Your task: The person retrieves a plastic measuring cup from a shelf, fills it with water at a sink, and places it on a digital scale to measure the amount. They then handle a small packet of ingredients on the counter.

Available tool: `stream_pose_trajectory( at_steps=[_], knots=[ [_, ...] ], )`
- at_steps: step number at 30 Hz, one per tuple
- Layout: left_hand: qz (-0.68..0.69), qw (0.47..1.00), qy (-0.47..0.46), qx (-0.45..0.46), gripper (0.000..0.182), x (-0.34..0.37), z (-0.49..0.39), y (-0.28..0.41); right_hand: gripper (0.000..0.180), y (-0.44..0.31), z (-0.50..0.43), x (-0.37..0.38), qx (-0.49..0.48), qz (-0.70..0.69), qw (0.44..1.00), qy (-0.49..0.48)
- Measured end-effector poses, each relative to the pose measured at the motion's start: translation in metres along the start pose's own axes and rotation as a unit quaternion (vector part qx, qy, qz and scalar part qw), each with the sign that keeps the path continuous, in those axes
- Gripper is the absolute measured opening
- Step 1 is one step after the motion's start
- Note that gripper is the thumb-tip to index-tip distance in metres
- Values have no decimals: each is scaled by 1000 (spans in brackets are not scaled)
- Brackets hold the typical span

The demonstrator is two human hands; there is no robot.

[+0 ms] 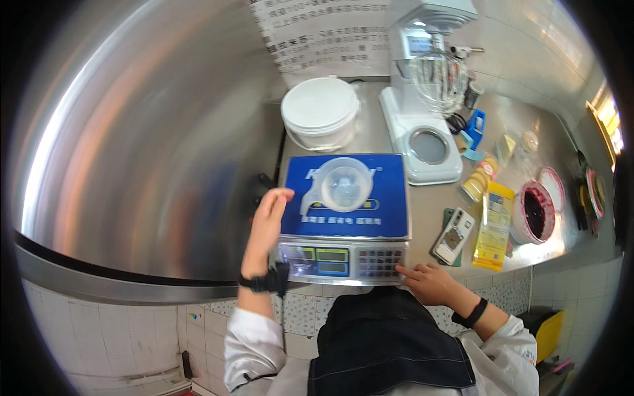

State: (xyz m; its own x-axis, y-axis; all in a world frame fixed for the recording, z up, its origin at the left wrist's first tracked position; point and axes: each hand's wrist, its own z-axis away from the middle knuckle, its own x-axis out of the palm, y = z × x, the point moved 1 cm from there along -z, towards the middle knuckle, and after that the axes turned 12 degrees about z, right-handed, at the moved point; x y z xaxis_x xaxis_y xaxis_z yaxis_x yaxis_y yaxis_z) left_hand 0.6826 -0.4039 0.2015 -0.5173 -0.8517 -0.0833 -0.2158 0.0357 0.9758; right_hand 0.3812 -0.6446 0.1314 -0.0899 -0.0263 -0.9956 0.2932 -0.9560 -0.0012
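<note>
A digital scale with a blue platform point(391, 198) stands in front of me. On the platform sits a translucent plastic measuring jug point(345, 185), its handle pointing to the lower left. My right hand point(428, 282) has its index finger extended onto the keypad point(379, 262) at the scale's lower right corner and holds nothing. Beside the platform's left edge, my left hand point(270, 218) is raised with nothing in it, its fingers close together and extended. Whether it touches the scale's edge cannot be told.
Behind the scale are a lidded white bucket point(319, 106) and a white stand mixer point(421, 133) with a wire whisk. To the right lie phones point(454, 235), a yellow pouch point(494, 225) and a tub of dark red filling point(534, 213). A steel surface point(163, 163) borders the left side.
</note>
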Motion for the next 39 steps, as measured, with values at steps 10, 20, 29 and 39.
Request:
stream_pose_trajectory(
  at_steps=[10, 20, 29, 39],
  knots=[
    [101, 971, 209, -49, 19, 2, 186, -17, 17, -13, -5, -19, 95, -152, 984, -5],
    [-1, 996, 71, -45, 19, 3, 190, -6, 29, 18, 40, -19, 392, -370, 829, 150],
    [-61, 942, -308, -119, 22, 75, 154, 12, 45, 53, 99, 34, 496, -187, 837, 139],
    [-102, 951, -255, -142, 22, 85, 157, 0, 57, 73, 119, 84, 544, -117, 811, 180]
  ],
)
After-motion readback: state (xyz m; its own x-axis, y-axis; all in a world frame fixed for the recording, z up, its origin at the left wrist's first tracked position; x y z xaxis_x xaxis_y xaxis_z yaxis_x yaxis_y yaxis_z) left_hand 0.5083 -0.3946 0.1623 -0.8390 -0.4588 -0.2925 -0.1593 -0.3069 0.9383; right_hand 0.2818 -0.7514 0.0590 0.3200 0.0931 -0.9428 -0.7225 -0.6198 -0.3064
